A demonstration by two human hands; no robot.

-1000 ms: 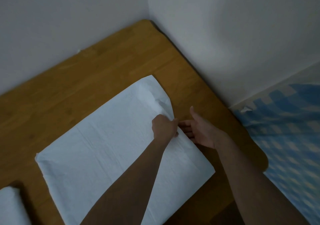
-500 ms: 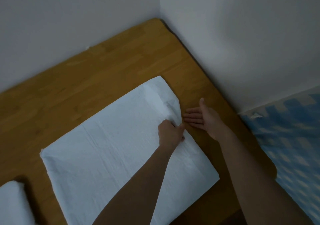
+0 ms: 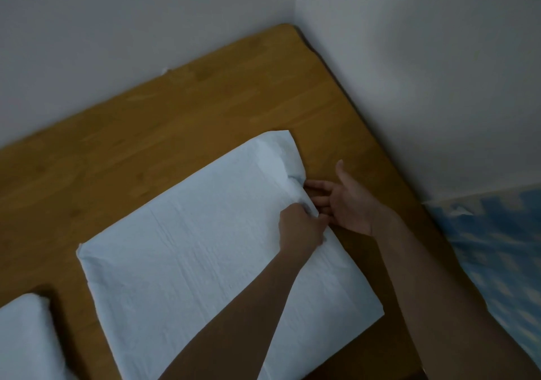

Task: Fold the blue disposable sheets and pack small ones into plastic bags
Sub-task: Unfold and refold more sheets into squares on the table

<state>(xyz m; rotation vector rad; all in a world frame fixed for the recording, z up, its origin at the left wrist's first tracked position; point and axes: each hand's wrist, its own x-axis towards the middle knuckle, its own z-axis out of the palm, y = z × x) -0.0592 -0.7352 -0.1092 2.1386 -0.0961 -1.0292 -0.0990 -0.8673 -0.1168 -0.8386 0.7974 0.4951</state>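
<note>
A pale blue disposable sheet, folded into a large rectangle, lies flat on the wooden table. My left hand sits on the sheet's right edge with curled fingers pinching the edge layers. My right hand lies beside that edge, palm up and fingers straight, with the fingertips tucked against or just under the sheet's edge. The far right corner of the sheet is slightly rumpled.
Another folded pale sheet lies at the table's near left corner. Grey walls close the table's far and right sides. A blue-and-white checked cloth lies to the right, beyond the table's edge.
My right hand has turned palm up and slid its fingertips in against the sheet's edge. My left hand keeps its pinch at the same spot. The view has shifted slightly.
</note>
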